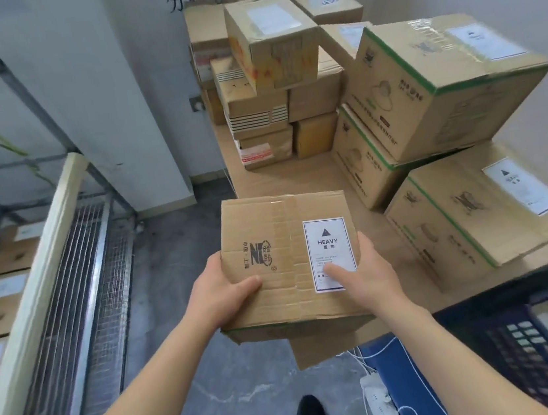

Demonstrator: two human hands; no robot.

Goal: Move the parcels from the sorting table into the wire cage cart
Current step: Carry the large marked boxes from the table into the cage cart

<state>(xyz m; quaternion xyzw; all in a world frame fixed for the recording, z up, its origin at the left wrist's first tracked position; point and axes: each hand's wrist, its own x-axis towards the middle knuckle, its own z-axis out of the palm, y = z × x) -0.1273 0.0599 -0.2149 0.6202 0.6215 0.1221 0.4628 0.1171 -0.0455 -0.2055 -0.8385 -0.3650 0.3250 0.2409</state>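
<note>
I hold a cardboard parcel (280,241) with a white HEAVY label in front of me, off the near left edge of the sorting table (300,176). My left hand (222,291) grips its near left side, thumb on top. My right hand (365,270) grips the near right side, thumb lying on the label. More parcels stay on the table: a stack (267,80) at the back and large green-striped boxes (440,83) on the right. The wire cage cart (76,266) stands at the left, with several labelled boxes (6,285) inside.
Grey concrete floor lies between cart and table. A dark plastic crate (531,348) sits under the table at lower right, beside a blue surface, a white power strip (375,398) and loose cables. My black shoes (308,413) are at the bottom. White walls close the room behind.
</note>
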